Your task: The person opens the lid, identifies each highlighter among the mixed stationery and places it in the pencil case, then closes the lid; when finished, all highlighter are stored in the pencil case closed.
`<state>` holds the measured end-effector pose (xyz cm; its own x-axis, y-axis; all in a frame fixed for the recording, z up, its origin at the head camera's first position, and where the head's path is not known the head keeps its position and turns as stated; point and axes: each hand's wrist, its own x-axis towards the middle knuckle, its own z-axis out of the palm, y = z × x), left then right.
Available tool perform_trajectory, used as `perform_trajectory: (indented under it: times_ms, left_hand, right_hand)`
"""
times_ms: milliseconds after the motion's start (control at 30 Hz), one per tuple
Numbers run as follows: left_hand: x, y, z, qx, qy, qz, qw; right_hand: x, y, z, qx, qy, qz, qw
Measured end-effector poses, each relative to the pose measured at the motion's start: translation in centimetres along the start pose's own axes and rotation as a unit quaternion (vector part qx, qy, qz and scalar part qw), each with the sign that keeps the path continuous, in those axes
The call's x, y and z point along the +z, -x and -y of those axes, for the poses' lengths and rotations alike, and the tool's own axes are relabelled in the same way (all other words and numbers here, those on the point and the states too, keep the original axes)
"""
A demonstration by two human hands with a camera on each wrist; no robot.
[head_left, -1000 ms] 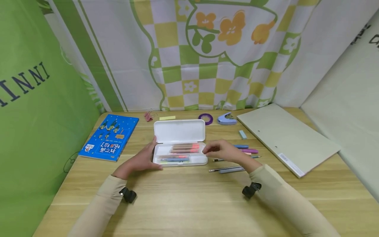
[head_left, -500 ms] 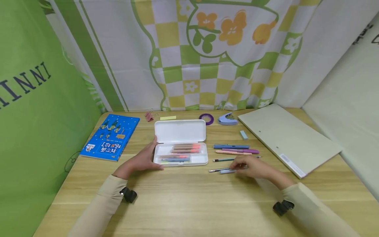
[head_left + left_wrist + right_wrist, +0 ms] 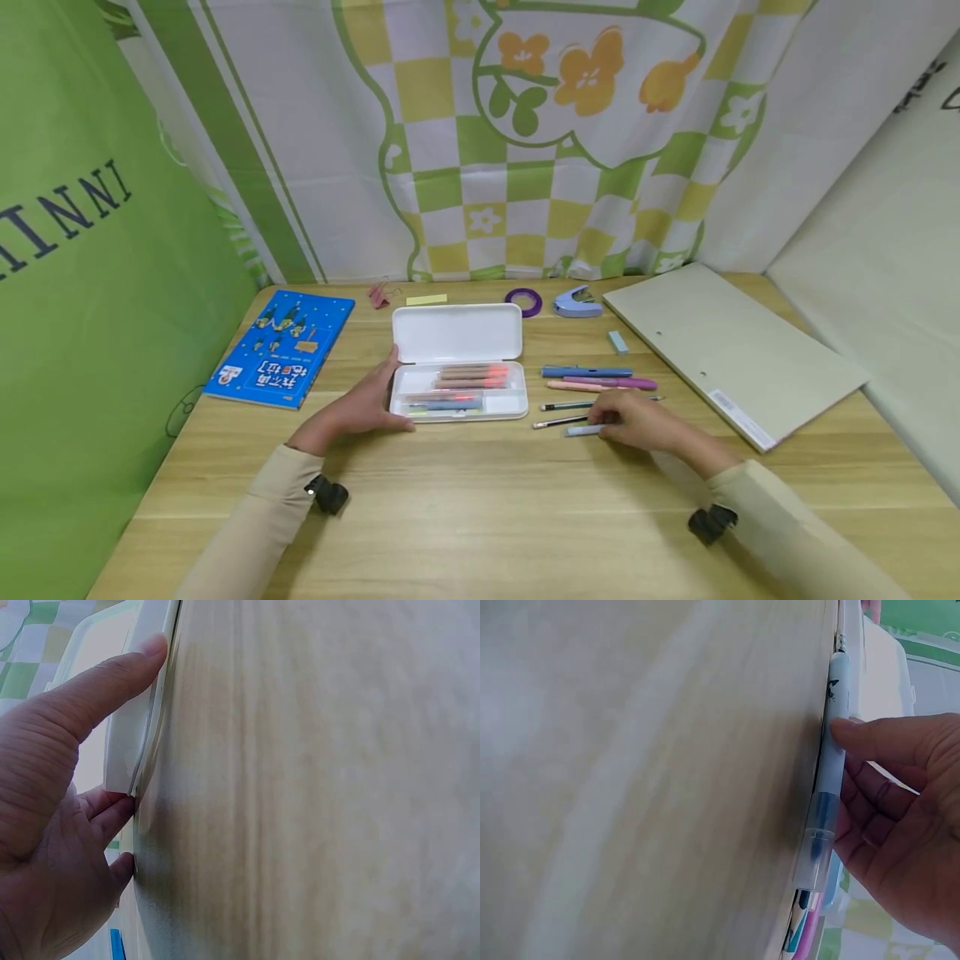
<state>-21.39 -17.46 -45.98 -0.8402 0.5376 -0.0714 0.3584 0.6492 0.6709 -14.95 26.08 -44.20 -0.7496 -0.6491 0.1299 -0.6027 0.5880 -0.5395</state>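
An open white pencil case (image 3: 504, 405) lies on the wooden table, its lid (image 3: 456, 333) tipped back. Several brown pencils (image 3: 471, 375) and some pens (image 3: 446, 403) rest inside. My left hand (image 3: 362, 402) holds the case's left end, thumb along the front and fingertips at the side; the left wrist view shows the thumb (image 3: 112, 682) on the front edge. To the right of the case, my right hand (image 3: 633, 419) pinches a pale blue-grey pen (image 3: 832, 757) with a clear end, low over the table. A pencil (image 3: 558, 422) lies just behind the pen.
Behind the right hand lie another pencil (image 3: 564, 406), a blue pen (image 3: 587, 372) and a purple pen (image 3: 630, 384). Farther back are an eraser (image 3: 617, 342), hole punch (image 3: 577, 302), purple tape roll (image 3: 523, 302) and binder clip (image 3: 378, 295). A blue book (image 3: 281, 350) and a large pad (image 3: 735, 350) flank them.
My right hand has left the case, moved right to the pens and taken hold of the pale pen, which has shifted slightly right. The left hand stays at the case.
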Motion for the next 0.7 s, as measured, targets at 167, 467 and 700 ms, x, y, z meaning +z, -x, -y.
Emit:
perform_trajectory:
  times_ms: [167, 467, 700]
  left_hand:
    - [0.0, 0.0, 0.0, -0.002, -0.001, 0.0, 1.0]
    - [0.0, -0.1, 0.0, -0.016, -0.004, 0.007, 0.9998]
    - [-0.1, -0.1, 0.1, -0.017, -0.008, 0.008, 0.9998]
  right_hand:
    - [-0.3, -0.5, -0.1, 0.023, -0.019, 0.005, 1.0]
    - [-1.2, -2.9, 1.7, 0.05, -0.055, 0.011, 0.997]
    - [0.3, -8.2, 4.7, 0.011, -0.062, 0.017, 0.998]
